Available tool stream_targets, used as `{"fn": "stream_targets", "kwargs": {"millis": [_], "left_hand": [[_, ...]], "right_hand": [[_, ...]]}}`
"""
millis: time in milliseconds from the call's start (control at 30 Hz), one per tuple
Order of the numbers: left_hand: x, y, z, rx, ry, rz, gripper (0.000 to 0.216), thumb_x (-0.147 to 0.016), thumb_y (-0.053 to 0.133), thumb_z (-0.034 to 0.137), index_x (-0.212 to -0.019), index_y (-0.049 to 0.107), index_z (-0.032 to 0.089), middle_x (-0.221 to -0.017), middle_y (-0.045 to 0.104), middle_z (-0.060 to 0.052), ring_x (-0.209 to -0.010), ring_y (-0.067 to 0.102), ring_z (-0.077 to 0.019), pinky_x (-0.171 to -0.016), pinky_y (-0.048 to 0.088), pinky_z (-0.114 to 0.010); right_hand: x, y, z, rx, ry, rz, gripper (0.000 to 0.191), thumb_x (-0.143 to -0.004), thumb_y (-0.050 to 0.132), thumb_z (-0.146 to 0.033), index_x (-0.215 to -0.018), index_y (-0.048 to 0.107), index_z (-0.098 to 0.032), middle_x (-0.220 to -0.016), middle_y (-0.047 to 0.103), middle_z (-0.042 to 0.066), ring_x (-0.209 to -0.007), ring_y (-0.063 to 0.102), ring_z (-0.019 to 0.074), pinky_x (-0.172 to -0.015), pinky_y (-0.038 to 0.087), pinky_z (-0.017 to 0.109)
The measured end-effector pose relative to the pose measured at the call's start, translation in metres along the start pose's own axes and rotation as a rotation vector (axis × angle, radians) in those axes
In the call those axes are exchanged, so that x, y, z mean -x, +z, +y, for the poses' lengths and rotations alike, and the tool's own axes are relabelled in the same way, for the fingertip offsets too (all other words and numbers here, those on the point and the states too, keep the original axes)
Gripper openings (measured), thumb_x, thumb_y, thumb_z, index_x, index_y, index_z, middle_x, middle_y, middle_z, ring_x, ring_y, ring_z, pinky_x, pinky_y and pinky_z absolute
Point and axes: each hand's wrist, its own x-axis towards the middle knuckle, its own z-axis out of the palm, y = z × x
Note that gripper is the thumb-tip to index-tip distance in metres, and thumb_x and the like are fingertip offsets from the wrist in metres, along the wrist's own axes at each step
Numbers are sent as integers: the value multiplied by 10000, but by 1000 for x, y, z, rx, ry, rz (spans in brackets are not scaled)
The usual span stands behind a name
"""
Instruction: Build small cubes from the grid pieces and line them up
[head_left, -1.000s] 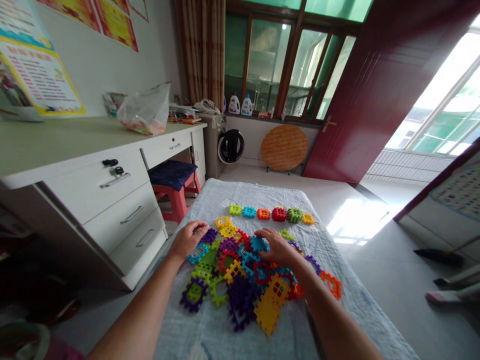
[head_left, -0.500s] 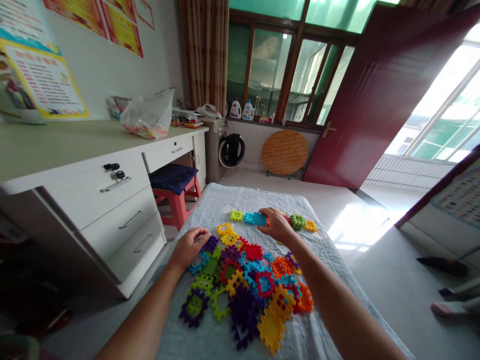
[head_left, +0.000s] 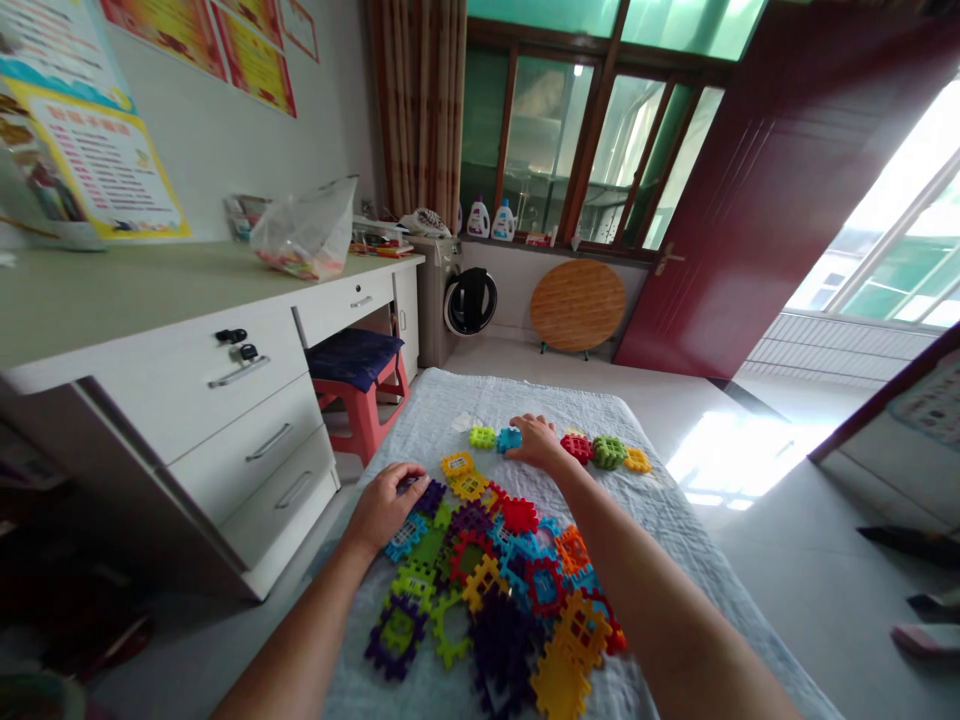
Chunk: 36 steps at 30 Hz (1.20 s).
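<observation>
Toward the far end of the cloth, my right hand (head_left: 536, 442) has its thumb and fingers closed around a light-blue interlocking block (head_left: 509, 439), covering much of it. A lime-green block (head_left: 481, 437) lies just left of it. Red (head_left: 577, 447), green (head_left: 609, 452) and yellow (head_left: 637, 459) blocks continue the row on the right. My left hand (head_left: 388, 507) rests loosely at the left side of the pile, fingers bent but not gripping, its tips by a dark purple piece (head_left: 431, 497). Flat toothed pieces in many colours, such as a red one (head_left: 520, 515), overlap before me.
A grey-blue cloth (head_left: 450, 395) covers the low surface under the pieces. On the left stands a white desk (head_left: 225, 400) with a plastic bag (head_left: 307, 235) on top. A red stool (head_left: 364, 400) is beside it. Behind are a washing machine (head_left: 435, 290) and a round wooden tabletop (head_left: 577, 305).
My right hand has moved left along the row over the light-blue block, uncovering the red block behind it. My left hand stays by the purple piece. The view has shifted slightly.
</observation>
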Motion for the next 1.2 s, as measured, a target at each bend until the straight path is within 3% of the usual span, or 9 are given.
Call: {"fn": "stream_targets", "kwargs": {"millis": [367, 667, 967, 1200], "left_hand": [[1, 0, -1, -9, 0, -5, 286, -796, 530, 448, -898, 648, 208, -957, 681, -52, -936, 626, -217, -875, 484, -343], [2, -1, 0, -9, -11, -6, 281, -789, 536, 439, -902, 647, 207, -954, 681, -48, -927, 630, -214, -878, 484, -344], [1, -1, -1, -9, -13, -11, 279, -783, 541, 435, -901, 647, 205, -953, 684, -53, -933, 630, -222, -893, 483, -368], [1, -1, 0, -26, -5, -2, 281, -781, 549, 446, -893, 655, 212, -942, 693, -41, -912, 640, -212, -852, 494, -334]], "right_hand": [[-5, 5, 2, -68, 2, 43, 642, -660, 644, -345, -1266, 484, -208, -1161, 588, 82, -1071, 467, 292, -843, 337, 376], [-4, 10, 1, -64, -2, -3, 834, -591, 721, -400, -1336, 398, -209, -1224, 550, 117, -1111, 440, 320, -856, 319, 397], [-9, 7, -6, -34, -22, 9, 839, -623, 692, -377, -1365, 344, -198, -1236, 533, 137, -1128, 420, 319, -879, 303, 413], [-23, 11, -36, 13, -101, -6, 629, -673, 648, -413, -1243, 468, -218, -1098, 608, 101, -1073, 443, 307, -857, 297, 408]]}}
